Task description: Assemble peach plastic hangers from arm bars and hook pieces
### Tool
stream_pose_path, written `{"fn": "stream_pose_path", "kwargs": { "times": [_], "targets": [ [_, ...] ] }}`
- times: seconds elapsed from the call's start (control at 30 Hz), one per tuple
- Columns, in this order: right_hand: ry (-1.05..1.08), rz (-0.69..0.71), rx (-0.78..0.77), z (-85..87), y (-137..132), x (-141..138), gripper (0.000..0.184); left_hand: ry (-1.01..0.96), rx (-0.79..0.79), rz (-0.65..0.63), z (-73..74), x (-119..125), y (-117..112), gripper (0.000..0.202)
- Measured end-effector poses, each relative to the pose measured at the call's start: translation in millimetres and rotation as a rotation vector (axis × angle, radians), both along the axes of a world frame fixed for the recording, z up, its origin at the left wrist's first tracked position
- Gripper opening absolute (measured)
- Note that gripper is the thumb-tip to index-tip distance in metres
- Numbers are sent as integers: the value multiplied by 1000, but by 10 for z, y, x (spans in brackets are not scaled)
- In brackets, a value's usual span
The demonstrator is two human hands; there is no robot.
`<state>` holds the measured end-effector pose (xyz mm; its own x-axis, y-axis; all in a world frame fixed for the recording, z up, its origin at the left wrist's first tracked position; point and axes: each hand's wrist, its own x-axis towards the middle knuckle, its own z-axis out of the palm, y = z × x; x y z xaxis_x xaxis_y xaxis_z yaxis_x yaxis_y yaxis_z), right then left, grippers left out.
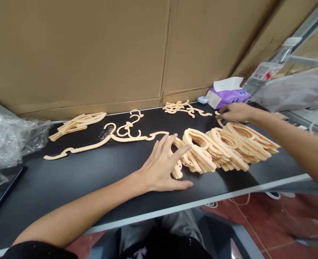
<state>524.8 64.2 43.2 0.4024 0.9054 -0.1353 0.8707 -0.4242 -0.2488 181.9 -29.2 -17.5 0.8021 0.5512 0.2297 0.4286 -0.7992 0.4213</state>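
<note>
My left hand (164,167) lies with spread fingers against the left end of a row of stacked cream hanger parts (199,151). Its thumb points right along the row's front side. Beyond the far right of the row, my right hand (234,112) is closed, its fingertips on a small curved cream hook piece (218,118); part of that piece is hidden. Left of my left hand lies a spread-out cream hanger (91,146) with its hook upward. Loose hook pieces (128,125) rest just behind it.
Long cream parts (79,124) lie at the back left, with a heap of small pieces (176,107) at the back middle. A purple tissue pack (227,97), a plastic bottle (267,72) and clear plastic wrap (10,140) border the black table (80,183). Cardboard (80,54) stands behind.
</note>
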Motion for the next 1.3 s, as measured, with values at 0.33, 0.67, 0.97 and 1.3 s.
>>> {"fn": "stream_pose_path", "kwargs": {
  "times": [0.33,0.67,0.97,1.3],
  "targets": [
    [90,114,-35,-96,325,-425,40,-52,-35,-42,-37,12,-7,95],
    [-53,177,154,-425,808,-786,69,-67,5,-27,-27,9,-25,93],
    [-17,225,134,-581,705,-1182,70,-104,38,-39,-46,9,-18,90],
    [48,397,133,-494,545,-1668,69,-73,14,-38,-6,8,-18,90]
  ]
}}
